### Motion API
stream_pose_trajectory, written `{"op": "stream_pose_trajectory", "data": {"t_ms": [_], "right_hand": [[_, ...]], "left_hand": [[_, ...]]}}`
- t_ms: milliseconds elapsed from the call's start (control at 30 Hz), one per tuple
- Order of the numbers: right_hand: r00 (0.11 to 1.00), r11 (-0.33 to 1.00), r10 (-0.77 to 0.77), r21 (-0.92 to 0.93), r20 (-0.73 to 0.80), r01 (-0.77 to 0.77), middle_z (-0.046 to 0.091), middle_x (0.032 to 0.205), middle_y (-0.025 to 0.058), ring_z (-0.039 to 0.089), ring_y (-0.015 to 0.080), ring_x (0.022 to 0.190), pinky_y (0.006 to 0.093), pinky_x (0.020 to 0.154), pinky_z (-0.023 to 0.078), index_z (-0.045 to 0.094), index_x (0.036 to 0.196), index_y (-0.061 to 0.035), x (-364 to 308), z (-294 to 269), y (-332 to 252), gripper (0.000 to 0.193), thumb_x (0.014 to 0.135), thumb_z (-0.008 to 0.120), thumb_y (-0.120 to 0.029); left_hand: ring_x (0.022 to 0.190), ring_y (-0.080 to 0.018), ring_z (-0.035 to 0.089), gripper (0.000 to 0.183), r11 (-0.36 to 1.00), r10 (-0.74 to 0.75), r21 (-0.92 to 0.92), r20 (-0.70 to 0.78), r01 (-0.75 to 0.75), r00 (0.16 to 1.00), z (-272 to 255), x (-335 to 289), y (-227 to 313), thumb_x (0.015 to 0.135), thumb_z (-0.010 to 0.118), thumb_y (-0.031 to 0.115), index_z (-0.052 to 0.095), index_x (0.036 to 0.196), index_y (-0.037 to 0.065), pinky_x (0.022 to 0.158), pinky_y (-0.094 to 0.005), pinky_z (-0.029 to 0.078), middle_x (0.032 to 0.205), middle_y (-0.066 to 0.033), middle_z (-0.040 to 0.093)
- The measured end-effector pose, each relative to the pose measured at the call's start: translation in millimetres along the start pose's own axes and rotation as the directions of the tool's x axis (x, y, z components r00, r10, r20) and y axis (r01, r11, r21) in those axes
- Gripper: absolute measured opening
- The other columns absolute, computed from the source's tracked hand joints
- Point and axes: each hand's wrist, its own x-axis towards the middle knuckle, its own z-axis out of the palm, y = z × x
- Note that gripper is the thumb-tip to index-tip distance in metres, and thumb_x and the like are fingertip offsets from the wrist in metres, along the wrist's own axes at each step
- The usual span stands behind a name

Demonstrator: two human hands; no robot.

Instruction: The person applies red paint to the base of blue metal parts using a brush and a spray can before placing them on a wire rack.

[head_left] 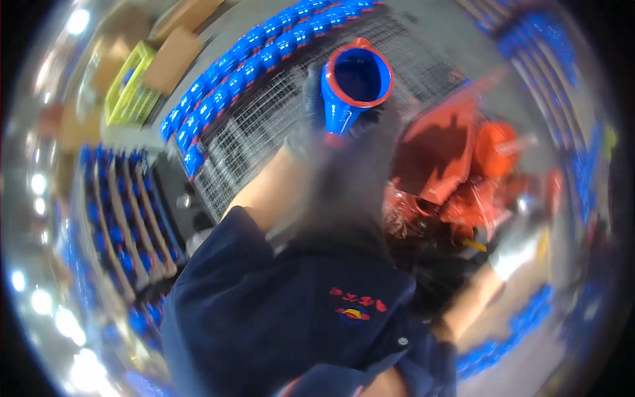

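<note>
A blue funnel-shaped part (340, 112) with a thick red rim is held up in the upper middle, its round mouth facing up. My left hand (311, 109), in a dark glove, is closed around its side, partly hidden behind it. To the lower right is my right hand (518, 250) in a pale glove, smeared by motion. A blurred red and silver thing stands just beyond it; whether the fingers grip that, I cannot make out. A grey blur covers the area below the part.
A wire-mesh table (238, 142) carries rows of blue, red-edged parts (248, 73). Beside it are an orange-red bin (436, 152) and crumpled red plastic (469, 205). Racks of blue parts (126, 225) stand at left, with a yellow crate (129, 109) and cardboard box (173, 61) farther off.
</note>
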Motion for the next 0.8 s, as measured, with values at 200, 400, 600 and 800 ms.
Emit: {"op": "stream_pose_trajectory", "data": {"t_ms": [200, 400, 600, 800], "right_hand": [[0.986, 0.932, 0.147, 0.344, -0.078, -0.112, 0.065, 0.098, 0.0137, 0.061, 0.0203, 0.087, 0.0353, 0.084, 0.053, 0.057, 0.121, 0.0043, 7.6, -22.2, 100.5, 0.036, 0.108, 0.053, -0.029], [0.972, 0.976, -0.182, -0.148, -0.152, 0.159, 0.065, 0.112, 0.0176, 0.064, 0.0251, 0.092, 0.0376, 0.088, 0.053, 0.058, 0.125, 0.0058, 51.3, -40.7, 95.5, 0.034, 0.107, 0.055, -0.023], [0.943, 0.776, -0.333, -0.573, -0.014, 0.265, 0.066, 0.113, 0.0200, 0.066, 0.0276, 0.099, 0.0385, 0.092, 0.054, 0.057, 0.129, 0.0064, 74.1, -11.9, 48.6, 0.033, 0.108, 0.050, -0.017], [0.942, 0.918, -0.277, -0.342, -0.190, 0.202, 0.068, 0.106, 0.0166, 0.066, 0.0259, 0.093, 0.0374, 0.086, 0.054, 0.062, 0.122, 0.0046, 50.5, 31.8, -66.6, 0.031, 0.104, 0.056, -0.019]], "left_hand": [[0.102, -0.0227, 0.068, 0.073, 0.659, 0.493, 0.729, -0.605, 0.185, 0.625, -209.8, -140.0, 114.7, 0.087, 0.082, 0.040, 0.050, 0.140, 0.001, 0.089, -0.0365, 0.059, 0.124, -0.0117, 0.065], [0.115, -0.0363, 0.065, 0.106, 0.015, 0.812, 0.348, -0.551, 0.937, 0.192, -317.8, -213.7, 203.0, 0.057, 0.092, 0.058, 0.054, 0.139, 0.003, 0.097, -0.0438, 0.054, 0.127, -0.0226, 0.065], [0.145, -0.0393, 0.037, 0.106, -0.189, 0.836, -0.063, -0.534, 0.980, 0.127, -351.0, -236.5, 248.9, 0.063, 0.090, 0.051, 0.044, 0.149, 0.009, 0.118, -0.0497, 0.034, 0.153, -0.0211, 0.044], [0.133, -0.0357, 0.051, 0.088, -0.335, 0.875, -0.053, -0.388, 0.941, 0.290, -385.2, -244.7, 265.4, 0.067, 0.089, 0.044, 0.052, 0.139, 0.010, 0.111, -0.0463, 0.042, 0.140, -0.0168, 0.056]]}}
